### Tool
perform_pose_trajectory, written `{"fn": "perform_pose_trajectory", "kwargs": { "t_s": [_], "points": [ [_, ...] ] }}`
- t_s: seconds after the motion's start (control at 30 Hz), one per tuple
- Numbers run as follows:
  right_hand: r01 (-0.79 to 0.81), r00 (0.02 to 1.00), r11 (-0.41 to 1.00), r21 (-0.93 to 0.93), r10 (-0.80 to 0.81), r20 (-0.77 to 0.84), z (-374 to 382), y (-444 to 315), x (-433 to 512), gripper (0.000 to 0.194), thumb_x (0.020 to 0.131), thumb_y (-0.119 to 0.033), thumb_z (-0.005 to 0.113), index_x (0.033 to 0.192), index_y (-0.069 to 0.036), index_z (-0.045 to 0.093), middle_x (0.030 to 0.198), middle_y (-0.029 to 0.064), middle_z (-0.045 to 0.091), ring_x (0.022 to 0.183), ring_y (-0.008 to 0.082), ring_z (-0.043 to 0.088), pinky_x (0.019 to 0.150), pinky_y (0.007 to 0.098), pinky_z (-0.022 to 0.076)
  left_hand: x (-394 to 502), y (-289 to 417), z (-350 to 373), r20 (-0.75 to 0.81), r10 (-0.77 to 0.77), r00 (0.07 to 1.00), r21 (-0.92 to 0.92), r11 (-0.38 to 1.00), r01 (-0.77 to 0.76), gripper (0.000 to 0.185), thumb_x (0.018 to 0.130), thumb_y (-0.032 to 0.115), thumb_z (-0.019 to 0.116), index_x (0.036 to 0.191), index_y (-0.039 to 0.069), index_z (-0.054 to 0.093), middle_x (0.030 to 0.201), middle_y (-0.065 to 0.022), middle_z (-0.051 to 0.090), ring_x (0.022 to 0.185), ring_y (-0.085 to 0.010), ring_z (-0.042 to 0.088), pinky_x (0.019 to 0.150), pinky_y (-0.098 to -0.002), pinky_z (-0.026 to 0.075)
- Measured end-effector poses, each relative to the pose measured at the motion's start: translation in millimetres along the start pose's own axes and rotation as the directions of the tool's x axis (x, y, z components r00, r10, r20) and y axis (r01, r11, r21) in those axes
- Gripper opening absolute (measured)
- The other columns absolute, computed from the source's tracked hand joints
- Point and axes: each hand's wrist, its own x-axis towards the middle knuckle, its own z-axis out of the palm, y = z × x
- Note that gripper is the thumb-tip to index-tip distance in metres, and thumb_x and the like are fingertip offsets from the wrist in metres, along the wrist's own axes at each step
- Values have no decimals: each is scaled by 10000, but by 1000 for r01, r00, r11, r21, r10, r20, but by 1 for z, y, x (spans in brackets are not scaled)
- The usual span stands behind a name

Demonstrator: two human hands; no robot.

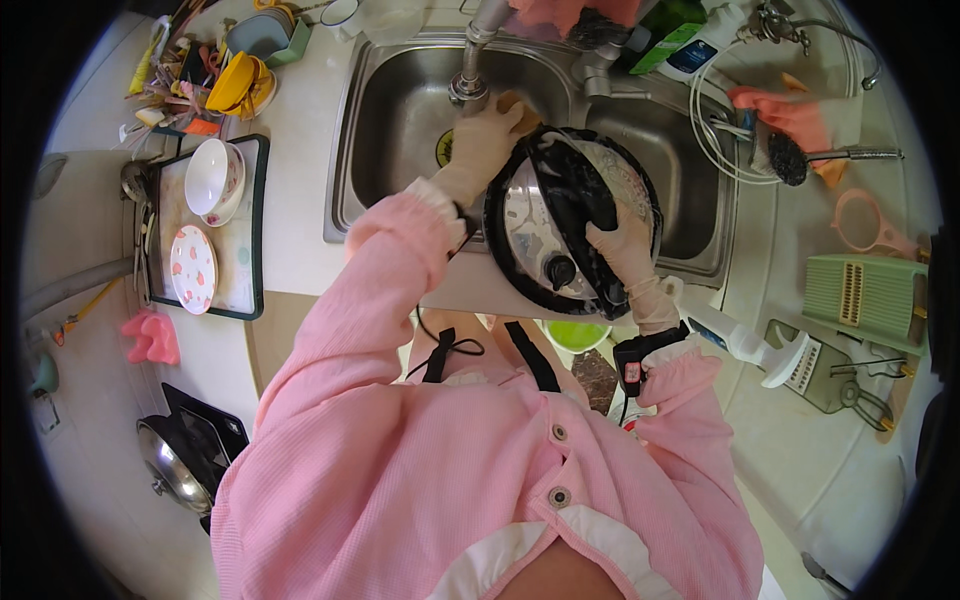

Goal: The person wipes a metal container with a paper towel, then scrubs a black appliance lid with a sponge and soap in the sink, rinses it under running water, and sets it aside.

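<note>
My left hand [484, 142], in a pale glove, is under the spout of the faucet [469, 88] over the larger sink basin [382, 112]. Its fingers are closed on a brown sponge or scouring pad [528, 116], partly hidden by them. A round, black-rimmed lid-like appliance part [525, 217] with a shiny metal face and soap suds rests tilted across the sink's front edge and the divider. My gloved right hand [626, 244] grips the black band [574, 191] that crosses this part. A black knob [559, 270] sits near its lower edge.
Left of the sink, a tray [259, 225] holds bowls and a plate [193, 268]. A white spray bottle [739, 341] lies near my right wrist. Bottles [697, 52], a coiled white hose [701, 142] and a scrubbing brush [787, 159] crowd the right back. A green grater [862, 300] is farther right.
</note>
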Motion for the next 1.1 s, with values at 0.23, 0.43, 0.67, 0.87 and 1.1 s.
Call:
{"fn": "perform_pose_trajectory", "kwargs": {
  "t_s": [0.23,0.43,0.67,0.87,1.1],
  "points": [
    [19,1000,999,30,-19,1,3,7,0,407,691,-238,660,1023,-14,591,862,179,644,798,290,623,737,338,473,-25,-4,-3,9,-152,988,162,976,148,395,773,247,612,1165,219,567,1112,-172,522,939,-341,543,753,-444,456],
    [14,1000,998,53,-14,3,2,4,-1,406,690,-254,659,1008,-12,588,861,195,640,803,315,623,728,355,479,-5,7,0,72,-104,992,84,992,98,406,806,233,587,1208,201,537,1147,-175,511,938,-351,549,778,-448,455],
    [3,1000,997,71,-5,16,0,0,-1,405,687,-273,657,990,-14,584,854,213,633,807,350,618,719,380,481,25,10,18,24,18,1000,44,999,-19,389,825,228,566,1213,201,535,1188,-156,496,958,-375,546,820,-441,450],
    [26,1000,999,27,-26,5,-1,-2,-2,403,682,-269,659,973,-2,577,852,228,627,806,364,612,713,389,481,-5,8,-4,65,17,998,-277,961,2,378,849,276,540,1198,132,540,1135,-210,500,996,-385,524,836,-422,447],
    [48,999,997,68,-48,-6,3,4,-1,427,679,-270,662,997,-1,569,863,229,627,816,369,613,729,389,484,-22,35,-17,157,188,969,-392,913,-113,434,876,267,504,1252,51,486,1214,-249,474,1044,-434,478,921,-424,390]
  ]
}}
